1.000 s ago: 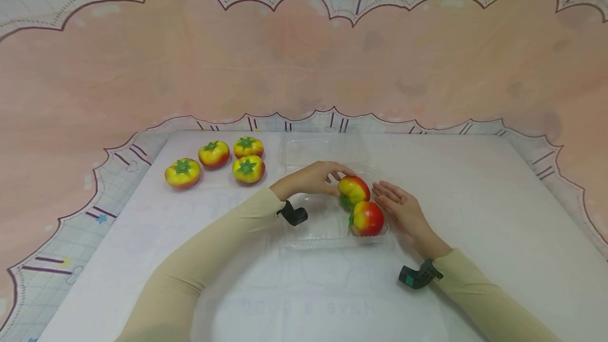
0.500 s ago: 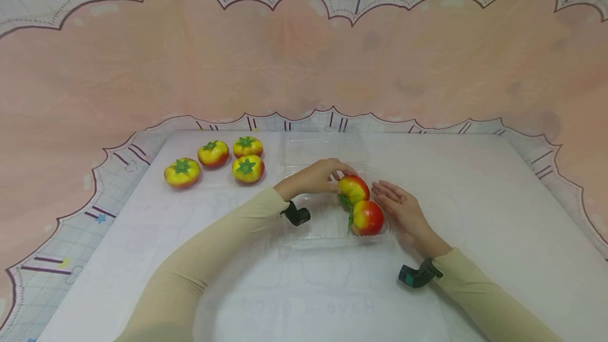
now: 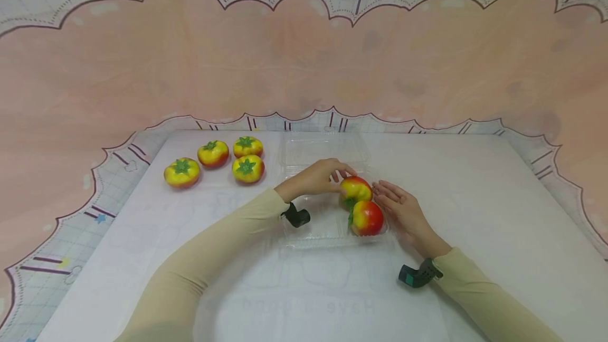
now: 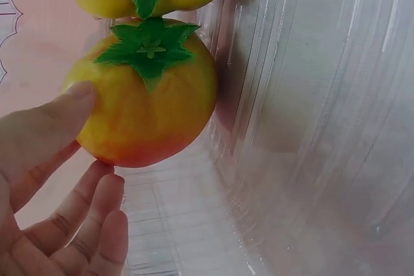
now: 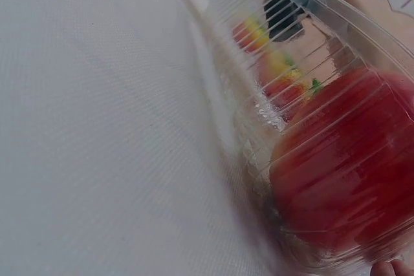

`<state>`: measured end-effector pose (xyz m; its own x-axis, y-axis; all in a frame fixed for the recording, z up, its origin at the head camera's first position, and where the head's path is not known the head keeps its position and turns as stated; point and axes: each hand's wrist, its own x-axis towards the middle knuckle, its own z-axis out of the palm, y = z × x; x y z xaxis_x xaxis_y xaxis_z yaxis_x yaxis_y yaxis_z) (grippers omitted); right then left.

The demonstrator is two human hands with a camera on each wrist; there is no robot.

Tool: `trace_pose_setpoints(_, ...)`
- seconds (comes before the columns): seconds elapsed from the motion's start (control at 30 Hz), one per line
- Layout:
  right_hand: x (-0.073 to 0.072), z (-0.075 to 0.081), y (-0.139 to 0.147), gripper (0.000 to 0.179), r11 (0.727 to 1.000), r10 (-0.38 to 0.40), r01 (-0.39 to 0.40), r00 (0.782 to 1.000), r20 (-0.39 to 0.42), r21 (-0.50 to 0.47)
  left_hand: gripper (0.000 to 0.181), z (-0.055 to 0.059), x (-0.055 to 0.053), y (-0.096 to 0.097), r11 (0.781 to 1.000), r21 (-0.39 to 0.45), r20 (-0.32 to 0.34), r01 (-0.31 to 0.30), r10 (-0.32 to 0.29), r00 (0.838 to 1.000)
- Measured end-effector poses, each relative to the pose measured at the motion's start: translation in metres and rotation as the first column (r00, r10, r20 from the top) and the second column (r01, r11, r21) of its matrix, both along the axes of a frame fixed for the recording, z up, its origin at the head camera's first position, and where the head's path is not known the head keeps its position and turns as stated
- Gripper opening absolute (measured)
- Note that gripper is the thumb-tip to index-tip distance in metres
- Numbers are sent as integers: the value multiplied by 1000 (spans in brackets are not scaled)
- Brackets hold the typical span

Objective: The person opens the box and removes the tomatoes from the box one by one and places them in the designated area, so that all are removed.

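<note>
A clear plastic clamshell box (image 3: 313, 228) lies open on the white table. Two glossy yellow-red persimmons with green leafy tops are at its right side. My left hand (image 3: 323, 177) pinches the farther persimmon (image 3: 357, 190) between thumb and fingers; in the left wrist view the thumb lies against its yellow side. The nearer persimmon (image 3: 368, 218) sits in the front right corner, touching the other. Just outside the box's right wall is my right hand (image 3: 402, 209), fingers fairly straight. In the right wrist view, only fingertips (image 5: 391, 268) show beside the red fruit behind the ribbed wall.
Several more persimmons stand at the table's back left, among them a leftmost one (image 3: 182, 173) and a front one (image 3: 248, 169). The box's transparent lid (image 3: 325, 148) is folded back toward the far edge. A patterned curtain (image 3: 304, 62) hangs behind.
The farther persimmon has shifted slightly right and turned in my left hand, so its green top faces more toward the front. My right hand stays in place.
</note>
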<state>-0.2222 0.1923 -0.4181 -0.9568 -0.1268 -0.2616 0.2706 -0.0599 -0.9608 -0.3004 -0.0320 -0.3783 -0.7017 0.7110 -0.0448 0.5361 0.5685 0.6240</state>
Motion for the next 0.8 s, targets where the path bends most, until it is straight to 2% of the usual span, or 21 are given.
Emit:
trace_pose_setpoints(0.2,0,1,0,57,1000,-2,2,1000,10,-3,43,-1,0,-2,999,-27,14,-39,39,999)
trace_pose_setpoints(0.47,1,3,-1,59,1000,-5,5,1000,22,-7,44,-4,0,-2,997,-46,-20,-55,54,998)
trace_pose_setpoints(0.67,0,2,-1,58,1000,-9,9,999,32,0,43,-1,1,1,998,-34,-39,-47,46,998)
trace_pose_setpoints(0.8,0,1,0,57,1000,-10,10,999,32,10,47,0,0,3,1000,-22,-52,-13,12,999)
